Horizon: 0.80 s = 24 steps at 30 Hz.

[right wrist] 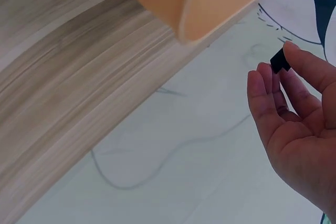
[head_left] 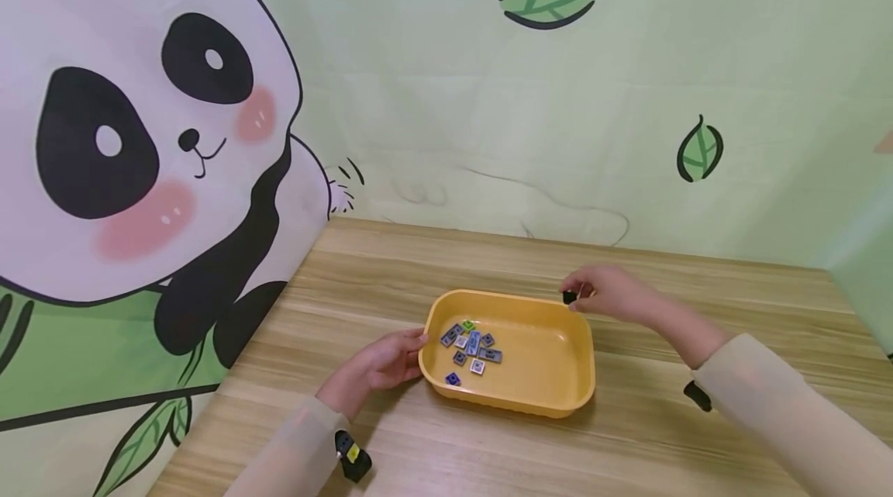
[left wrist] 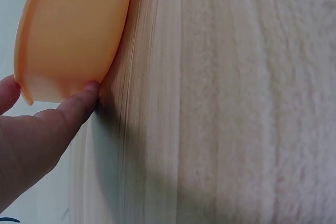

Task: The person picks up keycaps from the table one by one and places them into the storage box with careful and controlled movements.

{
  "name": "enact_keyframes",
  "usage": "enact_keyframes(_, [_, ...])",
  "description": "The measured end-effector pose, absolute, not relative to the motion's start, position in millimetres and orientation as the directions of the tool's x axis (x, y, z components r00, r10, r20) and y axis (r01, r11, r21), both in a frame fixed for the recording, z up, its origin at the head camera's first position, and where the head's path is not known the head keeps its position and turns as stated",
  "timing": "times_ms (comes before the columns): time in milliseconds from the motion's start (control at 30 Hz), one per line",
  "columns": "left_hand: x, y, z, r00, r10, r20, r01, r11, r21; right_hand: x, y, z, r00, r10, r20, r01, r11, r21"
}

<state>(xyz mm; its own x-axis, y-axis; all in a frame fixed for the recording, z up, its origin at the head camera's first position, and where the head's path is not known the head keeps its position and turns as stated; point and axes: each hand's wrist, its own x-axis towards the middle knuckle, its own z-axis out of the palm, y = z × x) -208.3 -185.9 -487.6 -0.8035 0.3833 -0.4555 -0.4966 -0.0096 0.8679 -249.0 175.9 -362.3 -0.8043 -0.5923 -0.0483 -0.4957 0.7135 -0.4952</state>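
A yellow plastic tray (head_left: pixel 551 357) stands on the wooden table, with several small building-brick pieces (head_left: pixel 473 343) lying loose toward its left end. They are grey, white, blue, purple-blue and lime green. At that left end, my left hand (head_left: pixel 392 357) holds the tray's wall; the left wrist view has one digit at the rim and a finger (left wrist: pixel 79 103) lower on the outer wall. Above the far right corner, my right hand (head_left: pixel 614 294) pinches a small black brick (right wrist: pixel 281 61) between thumb and fingertips. The exact shape of that brick is hard to make out.
Wood-grain table (head_left: pixel 391 450) surrounds the tray. A pale green backdrop (head_left: pixel 446 109) with leaf drawings rises behind the table's far edge, and a panda picture (head_left: pixel 209 132) covers the left side. Dark wrist devices (head_left: pixel 353 457) show at both sleeves.
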Motion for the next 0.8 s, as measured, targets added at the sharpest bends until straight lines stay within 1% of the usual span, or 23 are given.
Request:
enact_keyframes(300, [-209,-186,-487,-0.799,0.391,-0.457,-0.502,-0.013,0.865,-257,142,-365,-0.774,-0.620,-0.129,-0.497,0.721,-0.482])
enact_keyframes(467, [-208,-186,-487,-0.803,0.385,-0.455,-0.497,-0.010,0.868,-262,124,-372,-0.760,-0.623,-0.185,-0.496,0.740,-0.453])
enact_keyframes(700, [-209,-186,-487,-0.802,0.386,-0.456,-0.499,-0.012,0.867,-268,101,-385,-0.719,-0.644,-0.262,-0.514,0.747,-0.422])
enact_keyframes(800, [-208,-186,-487,-0.801,0.383,-0.460,-0.502,-0.012,0.865,-268,94,-389,-0.701,-0.663,-0.262,-0.535,0.732,-0.421])
